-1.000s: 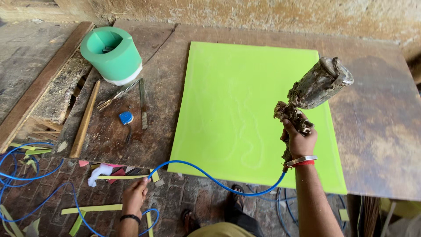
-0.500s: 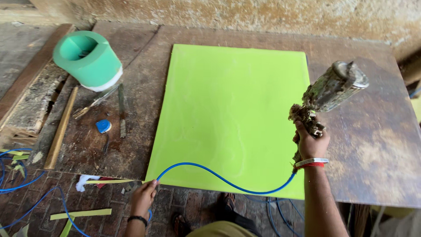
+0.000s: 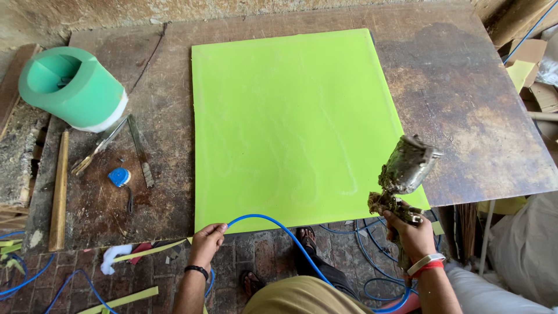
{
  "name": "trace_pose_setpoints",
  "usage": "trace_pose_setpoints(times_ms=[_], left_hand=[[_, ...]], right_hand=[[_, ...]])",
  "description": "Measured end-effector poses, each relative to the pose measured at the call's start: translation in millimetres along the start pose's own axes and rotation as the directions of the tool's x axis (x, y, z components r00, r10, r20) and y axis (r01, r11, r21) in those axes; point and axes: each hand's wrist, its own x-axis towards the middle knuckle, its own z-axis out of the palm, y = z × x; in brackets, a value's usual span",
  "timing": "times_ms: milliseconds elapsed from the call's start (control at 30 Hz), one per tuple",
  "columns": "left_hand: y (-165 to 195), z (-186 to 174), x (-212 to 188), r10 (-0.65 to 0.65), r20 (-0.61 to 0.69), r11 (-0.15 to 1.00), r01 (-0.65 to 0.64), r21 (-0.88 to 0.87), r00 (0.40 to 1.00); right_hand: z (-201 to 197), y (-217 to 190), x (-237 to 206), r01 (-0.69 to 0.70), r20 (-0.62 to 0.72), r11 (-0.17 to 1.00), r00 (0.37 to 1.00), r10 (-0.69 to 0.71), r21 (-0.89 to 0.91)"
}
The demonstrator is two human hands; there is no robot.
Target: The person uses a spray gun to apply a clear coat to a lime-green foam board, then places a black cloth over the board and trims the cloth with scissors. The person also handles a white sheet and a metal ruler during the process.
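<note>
Place: a rough painting workshop.
Surface: stained, worn board surface (image 3: pixel 476 104) carrying 1 lime-green panel (image 3: pixel 290 122).
Tools: paint-caked spray gun (image 3: pixel 404 171), blue air hose (image 3: pixel 290 232), hand tools (image 3: pixel 116 145).
Floor: brick floor (image 3: pixel 256 261) littered with green offcuts (image 3: pixel 125 299).

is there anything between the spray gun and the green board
Nothing visible. The right hand holds the spray gun over the near right corner of the green board; the blue hose, in the left hand, runs along the near edge.
</note>
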Motion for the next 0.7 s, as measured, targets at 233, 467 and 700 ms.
trace_pose_setpoints(times_ms=[233, 467, 700], left_hand=[[5.3, -25.7, 5.0, 0.054, -0.128, 0.986, -0.033, 0.163, 0.99], [0.6, -52.2, -4.0, 0.005, -0.277, 0.995, 0.023, 0.1, 0.961], [-30.9, -39.3, 3.3, -0.058, -0.302, 0.998, 0.055, -0.017, 0.952]], right_hand=[[32.8, -40.1, 28.7, 0.203, -0.073, 0.973, 0.978, -0.195, 0.113], [77.1, -102.3, 87.8, 0.364, -0.001, 0.917, 0.93, -0.369, 0.162], [108.6, -149.6, 155.2, 0.508, -0.047, 0.821, 0.856, -0.515, 0.26]])
